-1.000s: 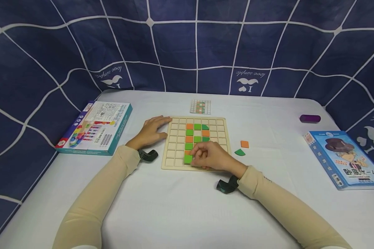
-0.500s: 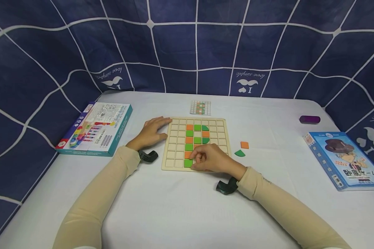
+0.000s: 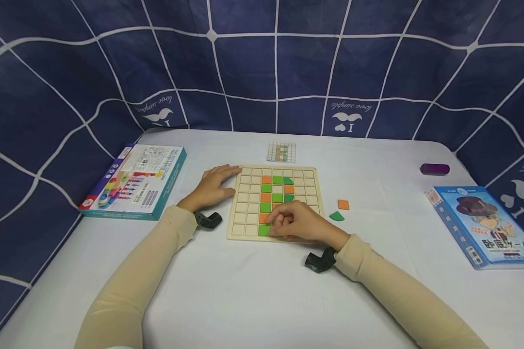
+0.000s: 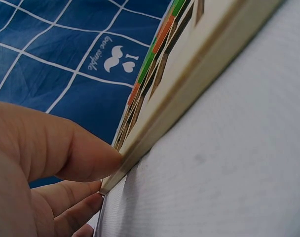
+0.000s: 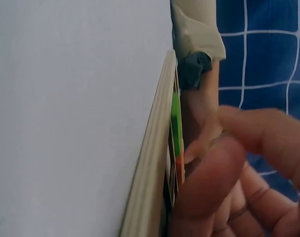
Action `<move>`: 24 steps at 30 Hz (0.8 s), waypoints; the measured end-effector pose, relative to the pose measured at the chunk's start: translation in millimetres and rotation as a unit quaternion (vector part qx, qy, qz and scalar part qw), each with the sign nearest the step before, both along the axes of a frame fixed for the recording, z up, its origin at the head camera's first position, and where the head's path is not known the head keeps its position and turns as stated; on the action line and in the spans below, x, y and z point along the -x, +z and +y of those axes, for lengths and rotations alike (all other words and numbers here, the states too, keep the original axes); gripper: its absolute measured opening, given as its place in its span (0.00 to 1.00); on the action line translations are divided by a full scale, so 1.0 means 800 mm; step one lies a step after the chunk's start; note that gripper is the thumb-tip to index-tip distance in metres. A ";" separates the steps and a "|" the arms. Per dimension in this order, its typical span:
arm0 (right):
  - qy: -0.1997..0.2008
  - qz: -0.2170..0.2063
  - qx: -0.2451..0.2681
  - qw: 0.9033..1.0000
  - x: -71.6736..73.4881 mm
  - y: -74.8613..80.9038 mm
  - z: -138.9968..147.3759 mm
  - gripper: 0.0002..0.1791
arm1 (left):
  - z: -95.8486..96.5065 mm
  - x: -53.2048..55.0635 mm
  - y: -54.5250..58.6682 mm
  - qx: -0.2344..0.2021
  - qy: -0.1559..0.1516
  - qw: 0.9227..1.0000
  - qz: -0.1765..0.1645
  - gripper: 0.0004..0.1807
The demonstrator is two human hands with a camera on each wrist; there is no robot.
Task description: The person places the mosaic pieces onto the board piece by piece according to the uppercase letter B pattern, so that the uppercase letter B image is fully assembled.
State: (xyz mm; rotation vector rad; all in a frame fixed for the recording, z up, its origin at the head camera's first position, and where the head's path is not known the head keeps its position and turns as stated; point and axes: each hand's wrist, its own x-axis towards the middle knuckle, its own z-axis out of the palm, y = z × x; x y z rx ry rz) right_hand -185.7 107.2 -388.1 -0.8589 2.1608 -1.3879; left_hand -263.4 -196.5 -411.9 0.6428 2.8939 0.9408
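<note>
A wooden grid board (image 3: 244,218) lies on the white table with orange and green tiles set in its middle columns. My left hand (image 3: 211,186) rests at its far left corner, fingers stretched out and thumb (image 4: 93,153) against the left edge. Over the board's near part, my right hand (image 3: 299,220) has bent fingers, its thumb tip at the right edge of a green square tile (image 3: 264,230) in the front row. In the right wrist view the index finger (image 5: 258,126) and thumb are close together, with nothing visible between them. The right hand hides some front cells.
Right of the board lie an orange square tile (image 3: 343,204) and a green quarter-round tile (image 3: 336,216). A pattern card (image 3: 281,152) is behind it. Boxes stand left (image 3: 133,182) and right (image 3: 484,225), with a purple cylinder (image 3: 434,169) at the far right.
The green square tile, raised against the right fingers a second ago, now lies flat in its front-row cell. The right fingertips have shifted slightly off it; the left hand stays put.
</note>
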 end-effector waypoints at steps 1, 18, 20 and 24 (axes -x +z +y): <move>0.001 -0.023 0.013 1.000 0.001 0.000 0.002 0.11 | 0.000 0.000 0.000 0.001 -0.001 1.000 0.001 0.39; -0.114 -0.090 0.083 0.986 0.046 0.016 0.078 0.19 | 0.001 -0.003 0.000 0.003 0.004 1.000 0.002 0.39; -0.132 -0.084 0.082 0.984 0.052 0.017 0.090 0.20 | 0.001 -0.003 0.000 0.003 0.005 1.000 0.001 0.39; -0.167 -0.081 0.063 0.981 0.064 0.018 0.116 0.22 | 0.001 -0.003 -0.001 0.002 0.004 1.000 0.000 0.39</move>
